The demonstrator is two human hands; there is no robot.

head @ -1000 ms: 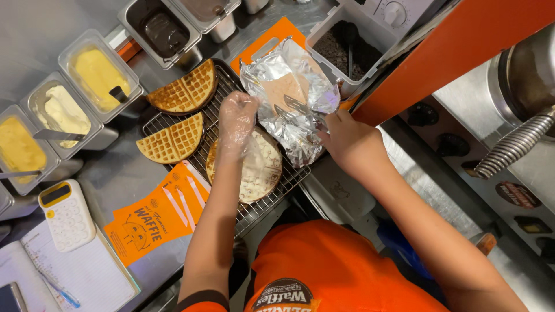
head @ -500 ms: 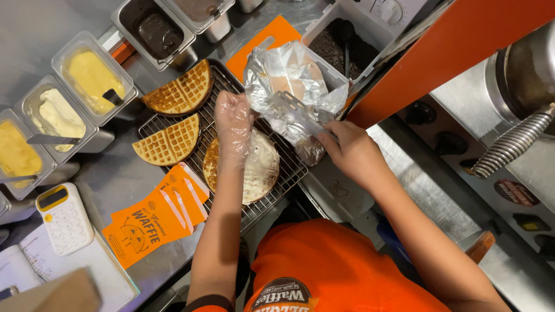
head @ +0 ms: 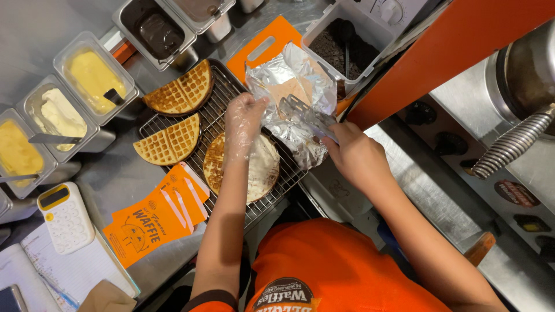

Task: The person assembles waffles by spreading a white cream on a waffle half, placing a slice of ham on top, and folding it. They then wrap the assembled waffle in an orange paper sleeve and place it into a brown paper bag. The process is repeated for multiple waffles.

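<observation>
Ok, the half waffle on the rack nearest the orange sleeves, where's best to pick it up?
Take the half waffle by its curved edge, coming from the sleeve side, where the rack is open. It lies flat and alone, with its straight cut edge facing the other waffle piece. The left hand is close; the right hand holds a utensil over the foil.

Along the left of the steel worktop (head: 115, 179), a row of clear tubs: pale yellow cream (head: 92, 75), white cream (head: 58, 115) with a spoon handle, deeper yellow filling (head: 17, 153). Further up, a metal pan of dark chocolate sauce (head: 156, 34) and a brown one (head: 199, 8) beside it. Top centre, an orange cutting board (head: 263, 46), just beside a tub of dark crumbs (head: 341, 43). Lower left, orange paper sleeves (head: 153, 216) near a white and yellow calculator (head: 63, 216), resting on a notebook (head: 69, 271). Far right, a coiled metal hose (head: 511, 144).
</observation>
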